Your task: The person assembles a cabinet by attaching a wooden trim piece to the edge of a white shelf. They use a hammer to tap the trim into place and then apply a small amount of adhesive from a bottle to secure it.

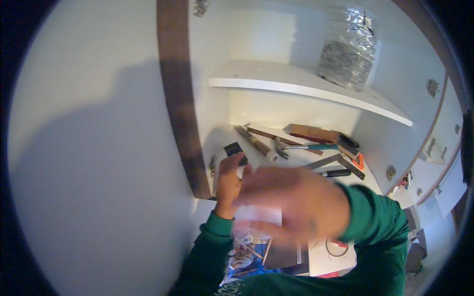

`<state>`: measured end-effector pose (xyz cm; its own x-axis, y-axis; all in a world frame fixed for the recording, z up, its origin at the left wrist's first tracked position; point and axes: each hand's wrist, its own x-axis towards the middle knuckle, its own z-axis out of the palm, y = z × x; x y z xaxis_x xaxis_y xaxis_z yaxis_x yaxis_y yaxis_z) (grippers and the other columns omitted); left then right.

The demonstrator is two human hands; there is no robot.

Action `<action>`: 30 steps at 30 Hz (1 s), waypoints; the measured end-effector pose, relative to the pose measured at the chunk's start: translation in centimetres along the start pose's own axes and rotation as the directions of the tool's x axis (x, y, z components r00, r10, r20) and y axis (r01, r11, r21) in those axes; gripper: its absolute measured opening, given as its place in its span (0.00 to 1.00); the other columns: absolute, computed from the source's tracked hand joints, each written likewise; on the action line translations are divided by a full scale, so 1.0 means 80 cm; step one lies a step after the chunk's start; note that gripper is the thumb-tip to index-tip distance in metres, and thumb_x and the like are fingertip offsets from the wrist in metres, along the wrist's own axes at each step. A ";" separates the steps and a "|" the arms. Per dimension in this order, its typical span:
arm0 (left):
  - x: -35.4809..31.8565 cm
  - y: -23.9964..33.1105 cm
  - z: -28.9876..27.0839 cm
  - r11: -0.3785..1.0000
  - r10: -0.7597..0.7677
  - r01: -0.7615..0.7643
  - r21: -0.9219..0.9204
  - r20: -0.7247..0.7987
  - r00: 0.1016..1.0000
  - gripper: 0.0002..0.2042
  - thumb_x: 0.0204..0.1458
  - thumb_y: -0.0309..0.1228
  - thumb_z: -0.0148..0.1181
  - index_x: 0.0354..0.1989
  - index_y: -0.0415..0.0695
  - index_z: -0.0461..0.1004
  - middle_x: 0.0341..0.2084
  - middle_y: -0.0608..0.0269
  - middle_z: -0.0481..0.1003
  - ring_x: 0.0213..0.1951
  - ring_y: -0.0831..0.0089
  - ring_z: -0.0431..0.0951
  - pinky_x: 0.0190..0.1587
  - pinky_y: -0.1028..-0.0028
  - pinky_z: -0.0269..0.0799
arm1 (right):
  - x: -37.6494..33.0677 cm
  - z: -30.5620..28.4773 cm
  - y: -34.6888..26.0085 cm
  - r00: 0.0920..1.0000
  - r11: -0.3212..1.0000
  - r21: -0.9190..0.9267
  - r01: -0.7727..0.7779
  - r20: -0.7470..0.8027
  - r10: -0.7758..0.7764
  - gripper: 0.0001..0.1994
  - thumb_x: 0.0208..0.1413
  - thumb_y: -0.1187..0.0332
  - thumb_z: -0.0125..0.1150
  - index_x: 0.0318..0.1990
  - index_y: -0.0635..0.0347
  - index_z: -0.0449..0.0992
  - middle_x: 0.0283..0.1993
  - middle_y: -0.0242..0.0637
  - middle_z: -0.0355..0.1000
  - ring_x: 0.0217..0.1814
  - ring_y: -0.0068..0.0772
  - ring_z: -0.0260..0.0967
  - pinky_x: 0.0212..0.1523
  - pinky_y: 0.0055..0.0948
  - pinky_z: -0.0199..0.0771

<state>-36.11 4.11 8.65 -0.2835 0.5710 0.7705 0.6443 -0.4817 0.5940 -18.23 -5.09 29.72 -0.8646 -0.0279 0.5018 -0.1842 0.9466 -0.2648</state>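
My left hand (229,185) is raised at the front left of the lower cabinet shelf, fingers curled around a small white thing (241,171) that is mostly covered. My right hand (296,202) crosses in front of it, smeared by motion, so its fingers do not read clearly. Just beyond the left fingertips lies a flat black piece (236,151). Behind the hands on the shelf are a rolled tube (257,144), a claw hammer (308,146) with a teal handle, a dark try square (340,160) and a tool with a black handle (337,173).
Above is a white shelf board (276,79) bearing a large clear plastic container (348,54) with grey ridged contents. A brown wooden block (312,132) and an orange item (359,162) sit at the back right. A dark cabinet post (177,98) stands left. Sticks and papers lie below.
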 end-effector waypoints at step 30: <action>0.001 0.025 0.014 1.000 -0.023 0.024 -0.002 0.122 0.992 0.14 0.55 0.28 0.63 0.49 0.39 0.76 0.46 0.50 0.76 0.49 0.57 0.76 0.54 0.63 0.70 | -0.278 -0.355 -0.038 0.612 -0.131 -0.603 -0.787 -0.737 -0.286 0.18 0.60 0.63 0.60 0.55 0.60 0.71 0.54 0.49 0.66 0.56 0.47 0.67 0.54 0.40 0.70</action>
<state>-34.03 3.94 9.69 -0.2099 0.6588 0.7225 0.6362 -0.4690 0.6125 14.85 1.78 42.79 -0.1323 -0.0505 0.9899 0.9864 0.0915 0.1365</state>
